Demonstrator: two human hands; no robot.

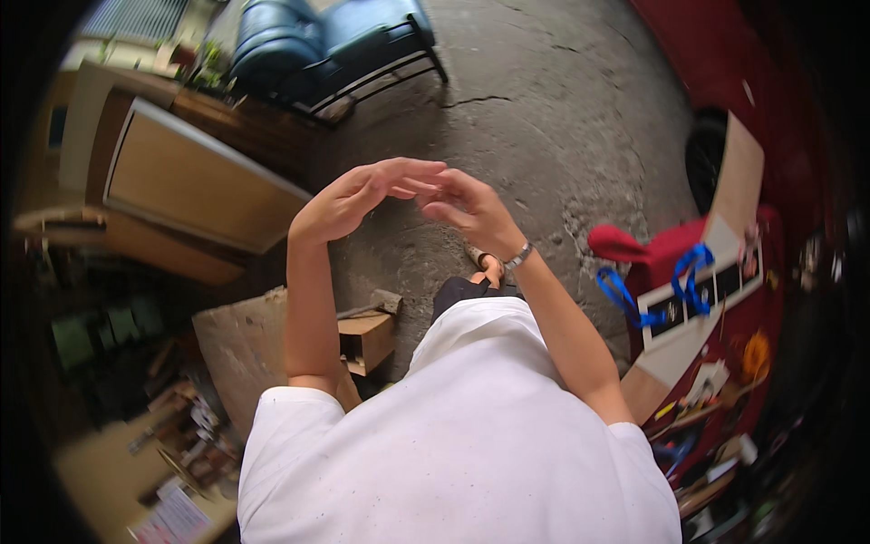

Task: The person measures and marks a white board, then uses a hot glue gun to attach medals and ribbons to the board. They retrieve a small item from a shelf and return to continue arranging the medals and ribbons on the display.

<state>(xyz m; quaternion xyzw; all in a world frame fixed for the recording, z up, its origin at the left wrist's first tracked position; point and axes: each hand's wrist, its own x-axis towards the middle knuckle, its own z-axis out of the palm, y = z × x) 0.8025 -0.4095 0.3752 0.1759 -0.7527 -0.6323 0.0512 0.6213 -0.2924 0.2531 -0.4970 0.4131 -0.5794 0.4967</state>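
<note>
- White shirt [471,435] fills the near field; both bare forearms rise from it toward the middle of the view.
- Left hand [358,195]: raised in front of the body, palm down, fingers extended and loose. Holds nothing.
- Right hand [467,208]: raised level with the left, fingers lightly curled, a metal wristwatch [518,257] on the wrist. Nothing gripped that I can see.
- Key relation: the fingertips of the two hands meet or nearly meet in mid-air; cannot tell whether they truly touch. Neither hand is nearer to any object; the hands are each other's closest thing.
- Below the left elbow: a small cardboard box [367,337], with a hammer-like tool [372,305] lying beside it, long axis running left-right. Both well apart from the hands.
- Right side: a low table [675,358] strewn with clutter, a blue strap [657,290] and a red cloth [652,247] on it.
- Bare cracked concrete floor [544,118] under the hands.
- Far: a wooden panel [195,181] at left, a blue padded chair [326,41] at top.
</note>
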